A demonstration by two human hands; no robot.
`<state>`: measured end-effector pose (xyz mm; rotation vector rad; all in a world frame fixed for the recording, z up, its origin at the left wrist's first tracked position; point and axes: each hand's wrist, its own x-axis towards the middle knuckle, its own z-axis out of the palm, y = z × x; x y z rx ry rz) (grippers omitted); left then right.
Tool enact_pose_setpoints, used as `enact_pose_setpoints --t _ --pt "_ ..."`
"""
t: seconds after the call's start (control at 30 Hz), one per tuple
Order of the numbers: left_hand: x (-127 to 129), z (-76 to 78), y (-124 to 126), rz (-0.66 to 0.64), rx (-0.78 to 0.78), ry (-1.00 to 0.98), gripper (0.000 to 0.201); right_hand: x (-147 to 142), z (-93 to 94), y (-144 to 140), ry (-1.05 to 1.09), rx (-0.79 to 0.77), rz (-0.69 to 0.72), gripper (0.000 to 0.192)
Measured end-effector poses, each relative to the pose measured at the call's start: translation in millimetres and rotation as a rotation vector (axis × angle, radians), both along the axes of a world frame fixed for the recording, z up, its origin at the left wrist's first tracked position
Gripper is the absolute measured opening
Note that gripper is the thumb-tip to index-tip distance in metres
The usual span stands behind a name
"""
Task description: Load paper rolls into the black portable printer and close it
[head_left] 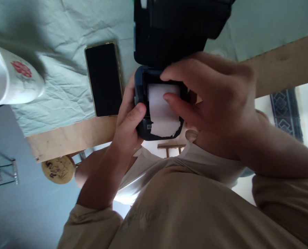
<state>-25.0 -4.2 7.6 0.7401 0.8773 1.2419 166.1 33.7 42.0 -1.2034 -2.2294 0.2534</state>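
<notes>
My left hand (129, 119) grips a small dark portable printer (141, 133) from its left side, thumb on the rim. The printer's compartment lies open, and a white paper roll (163, 107) sits in it, its torn end hanging over the front edge. From the right my right hand (208, 90) reaches over the printer, its fingers curled. Its thumb tip rests on the paper roll and its index fingertip is at the roll's far edge. Other fingers of this hand are partly hidden. Just beyond the printer is a large black case-like object (174, 31), its kind unclear.
A dark-screened phone (103, 79) lies left of the printer on the pale green cloth (63, 74). A white cup with a red mark (21, 76) stands at far left. The wooden table edge (73, 135) runs below the hands. Underneath are a round stool top (58, 169) and my lap.
</notes>
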Motion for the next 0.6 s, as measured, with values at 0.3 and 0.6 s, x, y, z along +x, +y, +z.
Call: enact_pose_setpoints --t 0.3,0.6 --pt "-11 -32.9 6 -0.061 0.26 0.084 0.057 0 18.1 -17 -0.373 -0.079 0.028 0.022" --pt "-8 -28.0 4 0.0 0.177 0.067 0.057 19 14.5 -3 0.188 -0.374 0.271 0.031"
